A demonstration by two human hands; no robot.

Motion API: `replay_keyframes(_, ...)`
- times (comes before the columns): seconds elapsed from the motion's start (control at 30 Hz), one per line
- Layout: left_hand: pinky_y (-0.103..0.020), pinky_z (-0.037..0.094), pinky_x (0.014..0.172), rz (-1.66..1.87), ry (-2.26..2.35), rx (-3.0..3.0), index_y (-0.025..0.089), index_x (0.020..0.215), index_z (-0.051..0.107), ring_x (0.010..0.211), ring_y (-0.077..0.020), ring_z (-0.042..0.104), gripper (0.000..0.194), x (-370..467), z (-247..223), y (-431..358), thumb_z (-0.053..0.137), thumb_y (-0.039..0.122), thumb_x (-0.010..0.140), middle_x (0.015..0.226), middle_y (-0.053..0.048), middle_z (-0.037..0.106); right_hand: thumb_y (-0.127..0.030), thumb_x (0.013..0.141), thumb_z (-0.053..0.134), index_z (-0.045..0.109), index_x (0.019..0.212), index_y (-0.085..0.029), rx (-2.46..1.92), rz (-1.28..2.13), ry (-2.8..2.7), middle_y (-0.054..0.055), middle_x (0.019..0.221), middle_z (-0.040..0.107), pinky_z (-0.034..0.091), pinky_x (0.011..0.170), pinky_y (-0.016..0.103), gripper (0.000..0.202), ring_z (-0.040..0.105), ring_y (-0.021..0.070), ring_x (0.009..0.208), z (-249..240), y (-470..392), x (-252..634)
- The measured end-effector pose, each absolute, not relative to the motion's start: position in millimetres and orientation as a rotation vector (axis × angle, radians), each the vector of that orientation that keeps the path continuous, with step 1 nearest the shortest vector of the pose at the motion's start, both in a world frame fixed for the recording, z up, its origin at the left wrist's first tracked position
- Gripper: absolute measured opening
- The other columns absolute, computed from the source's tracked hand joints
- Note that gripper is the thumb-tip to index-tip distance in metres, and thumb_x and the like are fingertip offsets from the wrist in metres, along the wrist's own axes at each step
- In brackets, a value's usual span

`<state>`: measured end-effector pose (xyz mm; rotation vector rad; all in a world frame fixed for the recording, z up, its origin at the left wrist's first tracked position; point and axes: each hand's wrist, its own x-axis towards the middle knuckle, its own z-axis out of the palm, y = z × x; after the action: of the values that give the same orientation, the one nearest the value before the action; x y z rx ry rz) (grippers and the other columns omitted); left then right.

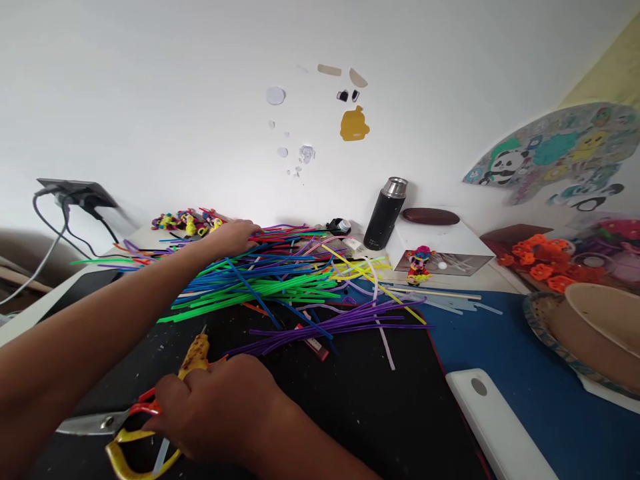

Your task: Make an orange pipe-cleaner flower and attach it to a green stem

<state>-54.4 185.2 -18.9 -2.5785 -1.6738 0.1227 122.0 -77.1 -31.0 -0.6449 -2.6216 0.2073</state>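
My left hand [239, 237] reaches across to the back of a pile of pipe cleaners [260, 283] in blue, green, red and other colours. It touches the red ones there; its fingers are mostly hidden. Closer to me, my right hand [220, 403] is curled round a yellow hot glue gun [194, 355] whose metal tip points away. A clear glue stick [161, 457] shows below the hand. Scissors [95, 423] with red and yellow handles lie against and partly under that hand. Purple pipe cleaners [325, 325] lie ahead of it, across a small red packet [314, 345].
A black thermos [385, 217] stands by the wall beside a white box [440, 237]. Small pipe-cleaner figures [187, 223] sit at the back left, another [420, 265] before the box. A white device [493, 420] and a round basket [555, 333] are at right.
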Motion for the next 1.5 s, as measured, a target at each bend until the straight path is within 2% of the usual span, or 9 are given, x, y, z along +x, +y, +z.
replay_keyframes(0.17, -0.039, 0.055, 0.089, 0.09, -1.754, -2.517, 0.023, 0.117, 0.082, 0.109, -0.0352, 0.075, 0.046, -56.7, -16.5, 189.3, 0.048, 0.044, 0.094, 0.118, -0.014, 0.082, -0.047, 0.111, 0.059, 0.06, 0.098, -0.018, -0.648, 0.215, -2.635, 0.003, 0.077, 0.078, 0.055, 0.044, 0.03, 0.032, 0.077, 0.0223, 0.059, -33.8, -77.5, 119.8)
replay_keyframes(0.33, -0.035, 0.054, 0.079, 0.017, -1.853, -2.446, 0.027, 0.12, 0.08, 0.099, -0.0313, 0.077, 0.046, -60.6, -7.9, 190.2, 0.047, 0.045, 0.094, 0.113, -0.01, 0.085, -0.049, 0.11, 0.061, 0.06, 0.098, -0.018, -0.657, 0.193, -2.639, 0.002, 0.078, 0.079, 0.056, 0.044, 0.03, 0.033, 0.077, 0.0221, 0.059, -35.9, -76.7, 118.8)
replay_keyframes(0.5, -0.036, 0.054, 0.083, 0.029, -1.849, -2.474, 0.026, 0.118, 0.082, 0.102, -0.0327, 0.077, 0.047, -56.5, -10.8, 190.5, 0.048, 0.047, 0.093, 0.113, -0.01, 0.086, -0.046, 0.109, 0.063, 0.061, 0.097, -0.018, -0.652, 0.183, -2.634, 0.003, 0.078, 0.079, 0.057, 0.044, 0.03, 0.031, 0.076, 0.0209, 0.058, -34.5, -76.9, 119.6)
replay_keyframes(0.7, -0.038, 0.054, 0.091, 0.03, -1.801, -2.544, 0.026, 0.113, 0.084, 0.108, -0.0345, 0.076, 0.044, -47.0, -24.1, 193.3, 0.052, 0.049, 0.092, 0.113, -0.011, 0.085, -0.043, 0.114, 0.053, 0.062, 0.095, -0.017, -0.624, 0.172, -2.625, 0.006, 0.08, 0.08, 0.058, 0.042, 0.032, 0.033, 0.076, 0.0227, 0.057, -35.4, -77.0, 119.1)
replay_keyframes(0.9, -0.039, 0.055, 0.089, -0.036, -1.82, -2.564, 0.025, 0.103, 0.084, 0.101, -0.0344, 0.076, 0.039, -49.3, -23.2, 195.4, 0.056, 0.049, 0.087, 0.105, -0.012, 0.085, -0.046, 0.112, 0.058, 0.062, 0.096, -0.017, -0.645, 0.201, -2.63, 0.005, 0.077, 0.078, 0.06, 0.046, 0.031, 0.033, 0.076, 0.0227, 0.057, -34.6, -77.8, 119.9)
replay_keyframes(1.07, -0.036, 0.058, 0.087, -0.185, -1.894, -2.54, 0.026, 0.114, 0.083, 0.098, -0.031, 0.078, 0.046, -52.4, -13.6, 199.6, 0.053, 0.052, 0.091, 0.108, -0.008, 0.086, -0.042, 0.112, 0.059, 0.062, 0.097, -0.016, -0.626, 0.199, -2.618, 0.006, 0.08, 0.08, 0.06, 0.045, 0.031, 0.03, 0.077, 0.0231, 0.058, -38.5, -77.3, 118.7)
replay_keyframes(1.2, -0.035, 0.058, 0.089, -0.239, -1.901, -2.535, 0.028, 0.117, 0.085, 0.101, -0.0308, 0.079, 0.045, -43.6, -15.1, 205.5, 0.053, 0.049, 0.093, 0.112, -0.006, 0.087, -0.047, 0.111, 0.059, 0.062, 0.096, -0.017, -0.646, 0.185, -2.634, 0.005, 0.079, 0.08, 0.06, 0.044, 0.033, 0.034, 0.077, 0.0237, 0.056, -38.0, -77.1, 117.9)
replay_keyframes(1.37, -0.036, 0.057, 0.091, -0.154, -1.847, -2.561, 0.027, 0.115, 0.085, 0.109, -0.0323, 0.077, 0.044, -28.6, -26.4, 210.9, 0.055, 0.049, 0.093, 0.117, -0.008, 0.085, -0.046, 0.111, 0.06, 0.062, 0.094, -0.016, -0.645, 0.19, -2.628, 0.004, 0.074, 0.078, 0.059, 0.043, 0.032, 0.034, 0.076, 0.0228, 0.055, -35.7, -77.2, 118.1)
replay_keyframes(1.5, -0.038, 0.056, 0.093, -0.074, -1.799, -2.556, 0.026, 0.125, 0.082, 0.113, -0.0337, 0.075, 0.046, -23.8, -31.5, 211.1, 0.058, 0.043, 0.089, 0.123, -0.01, 0.083, -0.045, 0.111, 0.059, 0.062, 0.094, -0.018, -0.64, 0.175, -2.64, 0.003, 0.076, 0.079, 0.057, 0.04, 0.034, 0.032, 0.076, 0.0231, 0.055, -37.9, -76.5, 116.5)
